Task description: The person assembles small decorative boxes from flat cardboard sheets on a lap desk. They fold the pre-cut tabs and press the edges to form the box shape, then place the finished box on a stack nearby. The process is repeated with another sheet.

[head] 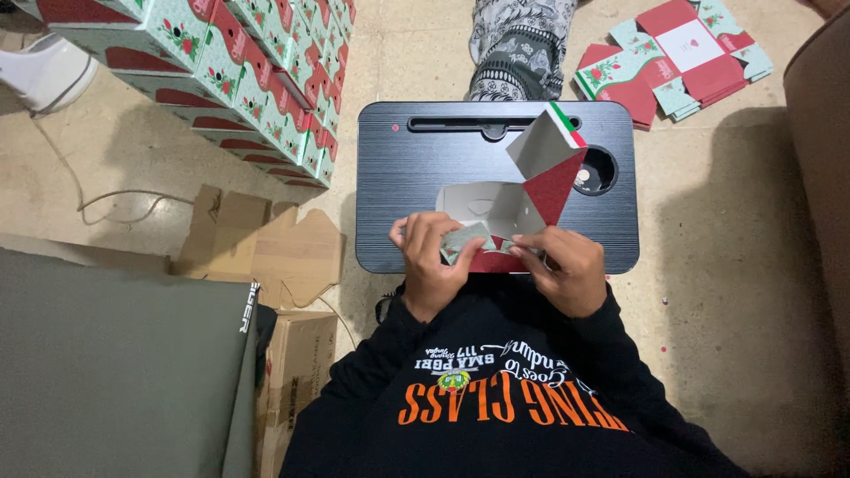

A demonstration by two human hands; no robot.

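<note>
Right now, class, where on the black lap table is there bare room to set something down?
Free: the lap table's left part, beside the half-folded box. Crowded: its near edge, where the left hand and right hand hold the box.

This looks like a room in a home used for making boxes by hand. The person sits low on a pale tiled floor (425, 53) with a small black lap surface (398, 168) in front. At the upper left of the frame stands a big stack of finished red and green boxes (257, 80). At the upper right lie flat unfolded boxes (682, 53). At the lower left are brown cardboard pieces (266, 239) and a loose cable (115, 199).
</note>
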